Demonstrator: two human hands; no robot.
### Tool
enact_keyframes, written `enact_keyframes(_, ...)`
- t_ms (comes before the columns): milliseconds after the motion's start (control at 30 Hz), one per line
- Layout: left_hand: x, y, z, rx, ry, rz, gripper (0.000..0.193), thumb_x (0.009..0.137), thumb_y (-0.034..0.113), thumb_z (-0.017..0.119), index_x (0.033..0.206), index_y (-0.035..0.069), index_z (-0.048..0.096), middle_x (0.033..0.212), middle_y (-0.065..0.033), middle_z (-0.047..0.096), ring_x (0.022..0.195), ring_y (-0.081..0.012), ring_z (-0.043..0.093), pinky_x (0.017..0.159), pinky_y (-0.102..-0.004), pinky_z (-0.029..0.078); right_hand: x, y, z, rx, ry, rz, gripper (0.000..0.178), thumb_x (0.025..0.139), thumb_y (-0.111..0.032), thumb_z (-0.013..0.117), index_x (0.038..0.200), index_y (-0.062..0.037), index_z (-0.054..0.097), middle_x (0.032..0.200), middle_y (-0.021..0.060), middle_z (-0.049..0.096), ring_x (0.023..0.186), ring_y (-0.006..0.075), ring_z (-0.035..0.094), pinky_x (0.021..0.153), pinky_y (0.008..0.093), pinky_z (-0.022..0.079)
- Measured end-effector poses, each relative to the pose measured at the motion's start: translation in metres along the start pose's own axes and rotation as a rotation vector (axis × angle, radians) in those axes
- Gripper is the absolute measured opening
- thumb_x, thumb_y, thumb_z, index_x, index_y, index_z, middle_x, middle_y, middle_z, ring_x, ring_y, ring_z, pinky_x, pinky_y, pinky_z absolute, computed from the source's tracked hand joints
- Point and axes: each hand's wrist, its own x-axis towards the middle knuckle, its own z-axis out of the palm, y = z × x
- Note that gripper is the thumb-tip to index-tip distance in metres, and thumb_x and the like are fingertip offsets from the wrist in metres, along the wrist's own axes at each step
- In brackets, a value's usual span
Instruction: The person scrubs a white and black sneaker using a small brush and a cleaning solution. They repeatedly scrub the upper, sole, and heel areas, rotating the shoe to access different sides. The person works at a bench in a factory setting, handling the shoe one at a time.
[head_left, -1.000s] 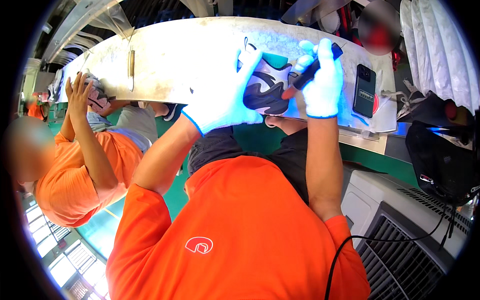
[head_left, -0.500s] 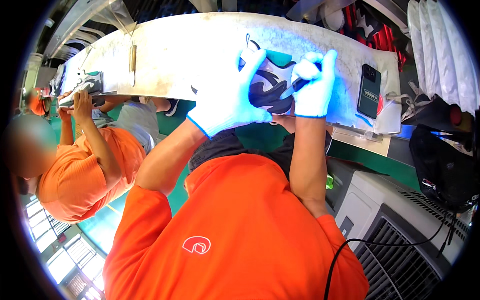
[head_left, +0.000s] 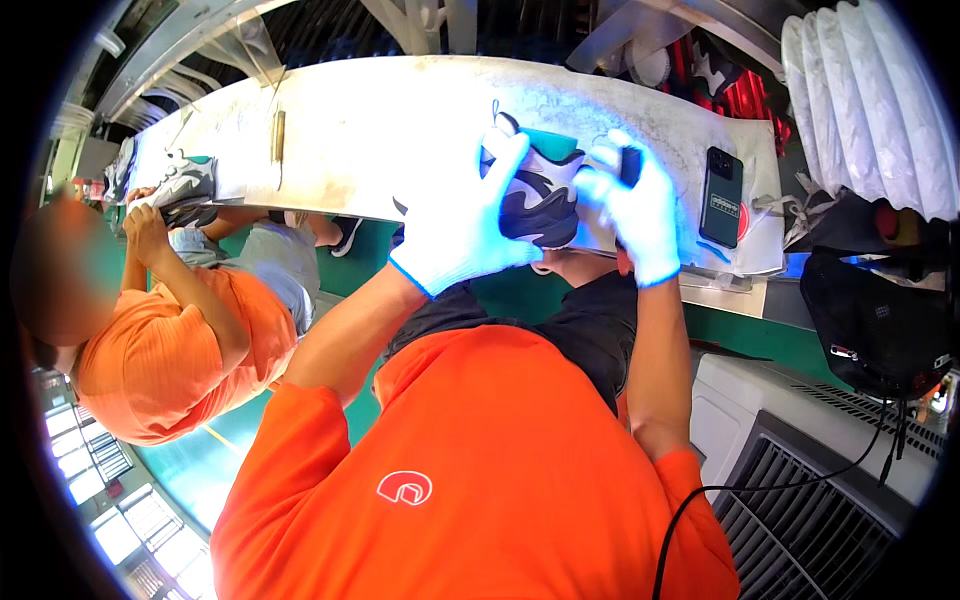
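A grey, white and black sneaker (head_left: 540, 195) is held over the table's near edge, with something teal (head_left: 550, 145) showing at its top. My left hand (head_left: 455, 220), in a white knitted glove with a blue cuff, grips it from the left, thumb and fingers spread around it. Just right of the shoe, apart from it, my gloved right hand (head_left: 642, 215) is smeared by motion. Its fingers are closed round the dark handle of a knife (head_left: 630, 166); the blade cannot be made out now.
On the pale worktable (head_left: 370, 130) lie a wooden-handled tool (head_left: 278, 150) to the left and a dark phone (head_left: 721, 197) to the right. A co-worker in orange (head_left: 190, 340) handles another sneaker (head_left: 185, 180) at the left. A black bag (head_left: 865, 325) hangs at the right, above a grey machine (head_left: 800, 470).
My right hand has drawn back from the shoe and turned with the knife, whose blade was against the shoe's side before. My left hand keeps its hold. The whole view has shifted slightly.
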Motion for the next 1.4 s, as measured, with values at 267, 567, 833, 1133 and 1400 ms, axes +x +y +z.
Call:
enact_keyframes(267,-0.029,-0.026,-0.034,-0.397,0.011,0.122,0.116,0.067,0.033,0.101,0.168,0.008,0.049,0.163,-0.0247,0.056,0.144,-0.046,0.06,0.119,-0.0526,0.05,-0.035,-0.013,0.027,-0.494,-0.26,-0.093,0.122,0.075,-0.028,0.103,0.171,-0.0006,0.034,0.14,0.0263,0.072,0.125,0.0388,0.074,0.108,0.0442,0.06)
enact_keyframes(567,-0.047,-0.113,-0.037,-0.659,-0.285,-0.121,0.11,0.066,0.029,0.104,0.161,0.001,0.057,0.16,-0.021,0.062,0.143,-0.0317,0.063,0.119,-0.0422,0.052,-0.041,-0.002,0.026,-0.412,-0.238,-0.162,0.122,0.073,-0.027,0.105,0.171,-0.0011,0.035,0.152,0.0263,0.066,0.141,0.0393,0.066,0.118,0.0458,0.054)
enact_keyframes(833,-0.026,-0.092,-0.033,-0.539,-0.285,-0.112,0.11,0.06,0.038,0.102,0.154,-0.003,0.063,0.138,-0.0211,0.074,0.128,-0.0354,0.072,0.113,-0.0435,0.055,-0.045,0.004,0.027,-0.389,-0.225,-0.192,0.124,0.074,-0.029,0.105,0.172,-0.0034,0.033,0.152,0.0259,0.066,0.14,0.0408,0.067,0.117,0.047,0.055)
enact_keyframes(1133,0.001,-0.014,-0.034,-0.212,-0.239,-0.3,0.108,0.062,0.061,0.101,0.145,0.002,0.067,0.124,-0.0219,0.078,0.114,-0.0405,0.076,0.1,-0.0469,0.06,-0.042,0.015,0.025,-0.296,-0.226,-0.157,0.122,0.073,-0.029,0.105,0.171,-0.0039,0.037,0.149,0.0262,0.068,0.136,0.0431,0.068,0.113,0.048,0.056)
enact_keyframes(1400,0.007,-0.013,-0.027,-0.223,-0.205,-0.27,0.099,0.068,0.053,0.101,0.145,0.003,0.064,0.121,-0.02,0.079,0.111,-0.0396,0.077,0.095,-0.0484,0.062,-0.02,0.035,0.001,0.079,-0.212,0.292,0.039,0.11,-0.025,0.074,0.137,0.0023,0.07,0.106,0.0127,0.076,0.075,0.0189,0.07,0.068,0.0322,0.059)
